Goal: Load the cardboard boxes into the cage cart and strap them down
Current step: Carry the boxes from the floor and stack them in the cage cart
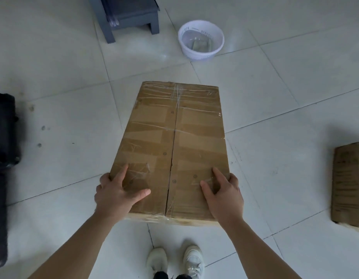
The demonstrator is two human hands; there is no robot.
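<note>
A long brown cardboard box (172,137), sealed with clear tape, is in the middle of the view above the tiled floor. My left hand (116,195) grips its near left corner, thumb and forefinger on top and the other fingers curled over the side edge. My right hand (225,195) grips the near right corner the same way. A second cardboard box (347,184) lies on the floor at the right edge. No cage cart is recognisable in view.
A white plastic basket (200,40) stands on the floor beyond the box. A grey stool or table leg frame (130,17) is at the top. A black object (3,158) stands along the left edge. My white shoes (174,260) are below the box.
</note>
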